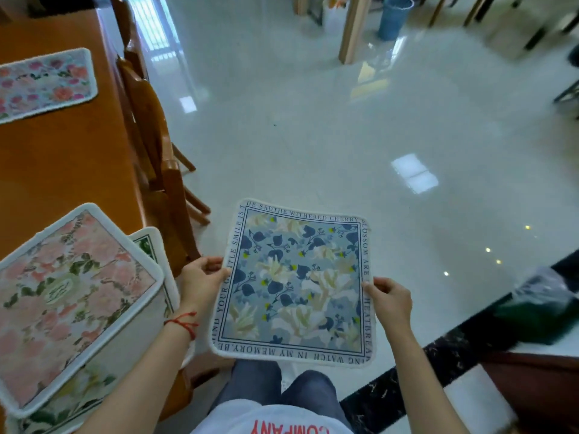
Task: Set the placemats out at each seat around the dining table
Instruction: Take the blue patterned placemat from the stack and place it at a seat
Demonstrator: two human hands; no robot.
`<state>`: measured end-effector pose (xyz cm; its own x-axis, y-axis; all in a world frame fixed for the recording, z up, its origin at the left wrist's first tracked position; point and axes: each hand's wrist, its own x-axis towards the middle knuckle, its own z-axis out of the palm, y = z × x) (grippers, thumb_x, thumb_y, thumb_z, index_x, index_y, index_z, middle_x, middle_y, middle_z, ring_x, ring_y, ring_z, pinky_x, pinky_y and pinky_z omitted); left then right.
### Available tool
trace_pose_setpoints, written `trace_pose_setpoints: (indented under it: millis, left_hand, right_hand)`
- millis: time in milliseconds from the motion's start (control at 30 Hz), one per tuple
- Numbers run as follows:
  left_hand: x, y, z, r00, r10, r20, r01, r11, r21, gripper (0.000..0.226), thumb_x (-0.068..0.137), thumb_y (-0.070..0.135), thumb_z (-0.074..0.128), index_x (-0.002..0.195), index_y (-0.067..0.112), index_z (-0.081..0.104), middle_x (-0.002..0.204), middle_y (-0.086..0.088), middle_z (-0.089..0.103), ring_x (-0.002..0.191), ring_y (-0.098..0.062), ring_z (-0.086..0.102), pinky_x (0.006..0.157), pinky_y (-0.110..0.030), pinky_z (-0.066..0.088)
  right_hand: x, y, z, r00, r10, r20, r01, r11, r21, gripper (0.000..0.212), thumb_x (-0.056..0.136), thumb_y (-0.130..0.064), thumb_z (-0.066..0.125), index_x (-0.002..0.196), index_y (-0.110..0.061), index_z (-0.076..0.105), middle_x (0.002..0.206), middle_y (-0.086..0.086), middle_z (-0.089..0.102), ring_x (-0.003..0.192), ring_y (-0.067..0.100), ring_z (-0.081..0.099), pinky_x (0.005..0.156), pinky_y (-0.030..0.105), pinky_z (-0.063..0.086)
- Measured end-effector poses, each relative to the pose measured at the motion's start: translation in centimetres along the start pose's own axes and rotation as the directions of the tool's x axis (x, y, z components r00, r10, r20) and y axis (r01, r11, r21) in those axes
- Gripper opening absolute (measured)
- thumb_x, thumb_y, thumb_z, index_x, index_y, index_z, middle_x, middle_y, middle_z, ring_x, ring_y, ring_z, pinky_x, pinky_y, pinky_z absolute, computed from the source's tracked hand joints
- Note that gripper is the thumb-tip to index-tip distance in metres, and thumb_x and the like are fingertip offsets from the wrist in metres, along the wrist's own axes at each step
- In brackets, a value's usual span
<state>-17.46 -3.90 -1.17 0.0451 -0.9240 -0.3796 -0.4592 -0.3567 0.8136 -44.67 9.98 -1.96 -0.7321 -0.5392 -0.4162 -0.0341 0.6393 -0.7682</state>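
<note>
The blue mat [294, 283] is held flat over the floor [344, 126], right of the bench [62, 158], its left edge pinched by the left hand [202, 281] and right edge by the right hand [390, 300], with a mat stack [72, 296] near left and 1 pink mat [44, 83] far left.

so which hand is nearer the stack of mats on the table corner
Left. The left hand grips the blue placemat just beside the stack; the right hand holds its far edge.

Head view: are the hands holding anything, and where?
Blue floral fabric placemat, pinched by left hand and right hand at its opposite side edges.
</note>
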Motion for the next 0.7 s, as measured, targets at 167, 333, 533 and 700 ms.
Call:
trace_pose_setpoints:
  millis: [167,333,533,700]
  left_hand:
    - [2.3,2.0,3.6,0.996,0.031,0.081,-0.033,0.999,0.021,0.026,0.074,0.000,0.071,0.099,0.002,0.066,0.084,-0.008,0.066,0.077,-0.019,0.062,0.068,-0.020,0.049]
    - [6.2,3.8,5.9,0.989,0.020,0.147,-0.031,0.997,0.072,0.026,0.071,0.003,0.075,0.096,0.005,0.068,0.083,-0.010,0.068,0.080,-0.025,0.065,0.084,-0.042,0.054]
    - [11.6,6.4,7.4,0.986,0.016,0.168,-0.027,0.998,0.065,0.024,0.072,0.004,0.074,0.095,0.007,0.068,0.085,-0.011,0.070,0.082,-0.027,0.067,0.083,-0.042,0.055]
    - [15.1,8.1,7.6,0.992,-0.001,0.126,-0.004,0.999,0.041,0.024,0.073,0.004,0.073,0.096,0.006,0.068,0.085,-0.008,0.069,0.081,-0.023,0.065,0.081,-0.035,0.054]
  right_hand:
    - [1.0,1.1,-2.0,0.994,0.058,-0.095,-0.054,0.998,0.045,0.024,0.079,-0.010,0.069,0.100,0.001,0.066,0.083,0.005,0.061,0.079,0.018,0.057,0.075,0.026,0.041]
    - [3.3,0.2,-2.1,0.984,0.096,-0.148,-0.089,0.995,0.052,0.023,0.079,-0.011,0.069,0.099,0.000,0.067,0.087,0.009,0.066,0.080,0.019,0.059,0.078,0.027,0.044]
    - [7.8,-3.9,-0.8,0.982,0.077,-0.173,-0.074,0.997,0.021,0.022,0.080,-0.011,0.069,0.098,0.000,0.066,0.077,-0.001,0.059,0.078,0.017,0.056,0.077,0.027,0.041]
    - [11.5,-7.5,0.9,0.989,0.047,-0.143,-0.047,0.999,0.004,0.016,0.079,-0.012,0.069,0.093,-0.005,0.065,0.069,-0.014,0.055,0.078,0.017,0.056,0.078,0.027,0.042]
